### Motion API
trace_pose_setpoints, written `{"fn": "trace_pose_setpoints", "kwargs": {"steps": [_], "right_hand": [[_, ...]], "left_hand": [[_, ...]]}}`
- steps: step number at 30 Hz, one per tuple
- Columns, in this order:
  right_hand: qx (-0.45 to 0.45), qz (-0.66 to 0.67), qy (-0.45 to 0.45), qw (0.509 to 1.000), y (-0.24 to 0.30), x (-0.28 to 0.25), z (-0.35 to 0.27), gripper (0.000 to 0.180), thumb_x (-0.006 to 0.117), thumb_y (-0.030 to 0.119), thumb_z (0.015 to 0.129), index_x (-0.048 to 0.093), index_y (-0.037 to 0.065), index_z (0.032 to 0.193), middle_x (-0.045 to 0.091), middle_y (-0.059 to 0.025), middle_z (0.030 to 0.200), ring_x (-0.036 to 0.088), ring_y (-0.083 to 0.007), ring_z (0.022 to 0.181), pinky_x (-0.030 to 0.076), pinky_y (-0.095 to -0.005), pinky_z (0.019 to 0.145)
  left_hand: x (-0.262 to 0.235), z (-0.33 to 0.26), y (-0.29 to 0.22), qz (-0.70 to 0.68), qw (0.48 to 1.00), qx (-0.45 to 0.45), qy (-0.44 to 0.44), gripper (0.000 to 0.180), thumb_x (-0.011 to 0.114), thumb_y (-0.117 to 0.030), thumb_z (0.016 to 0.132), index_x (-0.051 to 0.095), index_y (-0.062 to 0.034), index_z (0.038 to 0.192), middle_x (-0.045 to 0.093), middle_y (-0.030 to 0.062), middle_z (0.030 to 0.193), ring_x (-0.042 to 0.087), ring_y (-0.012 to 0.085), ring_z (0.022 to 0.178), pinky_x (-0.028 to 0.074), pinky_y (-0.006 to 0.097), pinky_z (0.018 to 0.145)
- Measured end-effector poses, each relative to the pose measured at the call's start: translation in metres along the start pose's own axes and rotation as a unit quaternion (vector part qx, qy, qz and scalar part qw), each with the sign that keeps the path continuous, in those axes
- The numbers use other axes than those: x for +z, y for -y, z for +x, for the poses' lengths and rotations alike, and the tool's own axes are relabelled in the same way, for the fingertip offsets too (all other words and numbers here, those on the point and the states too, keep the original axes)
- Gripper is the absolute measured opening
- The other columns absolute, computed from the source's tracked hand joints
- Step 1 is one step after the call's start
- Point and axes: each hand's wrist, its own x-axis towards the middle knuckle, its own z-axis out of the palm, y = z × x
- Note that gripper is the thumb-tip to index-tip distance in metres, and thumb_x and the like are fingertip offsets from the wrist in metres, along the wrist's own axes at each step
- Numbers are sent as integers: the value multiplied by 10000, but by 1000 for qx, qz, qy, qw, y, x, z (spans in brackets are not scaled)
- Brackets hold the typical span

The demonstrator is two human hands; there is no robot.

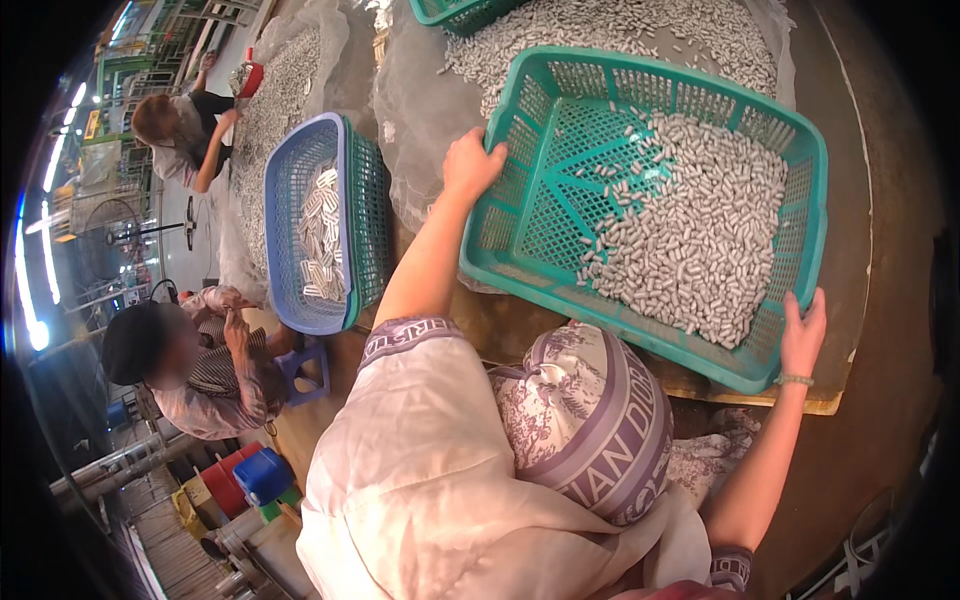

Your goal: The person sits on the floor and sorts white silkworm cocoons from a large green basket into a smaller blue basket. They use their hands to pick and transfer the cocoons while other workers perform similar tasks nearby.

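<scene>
Between my hands is a large green plastic basket (520,270) with latticed sides. Many small silver-grey cylindrical pieces (700,230) lie in it, heaped toward its right side. Part of the mesh floor shows bare on the left. My left hand (472,167) grips the basket's left rim near the far corner. At the near right corner, my right hand (803,335) is closed on the rim, its fingers partly hidden; a thin band circles that wrist. The basket is over a worktable (840,200), and I cannot tell whether it rests fully on it.
Left of my left arm stands a blue basket (285,215) holding silver strips, set against a darker green one. Beyond the basket, more grey pieces (600,30) are spread on plastic sheeting (420,110). Two people (180,370) work at the left, near a blue stool (305,372).
</scene>
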Motion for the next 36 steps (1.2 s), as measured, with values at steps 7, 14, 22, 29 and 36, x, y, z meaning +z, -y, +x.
{"fn": "trace_pose_setpoints", "kwargs": {"steps": [7,14,22,29,36], "right_hand": [[2,5,-5,1000,21,4,-7,219,558,111,878,489,-52,1006,579,-87,916,507,-120,811,422,-265,731],[12,20,7,1000,13,2,-9,221,554,117,887,493,-48,1021,570,-69,917,501,-111,804,423,-262,721],[18,33,7,999,18,4,-9,207,548,90,885,488,-54,1020,579,-70,908,513,-105,803,429,-255,724],[21,56,16,998,23,1,-7,200,541,71,884,482,-52,1030,592,-82,926,525,-112,818,431,-255,740],[17,49,14,999,24,-1,-5,200,543,62,876,480,-55,1026,590,-83,920,523,-111,811,431,-255,731]], "left_hand": [[49,-31,-23,23,914,381,-140,258,634,-92,731,575,-64,980,539,127,990,533,296,949,449,388,828],[119,0,-26,-70,989,86,-102,198,533,-43,794,583,11,978,599,222,972,595,390,889,488,442,765],[117,41,-35,111,990,87,-15,172,481,-43,802,588,25,917,619,213,875,650,351,740,543,423,661],[131,33,-42,141,982,101,-73,112,485,-61,825,581,-9,852,597,186,901,651,344,739,548,402,644],[114,33,-39,83,989,111,-54,123,524,-110,818,602,-23,857,619,188,864,638,347,760,527,433,679]]}}
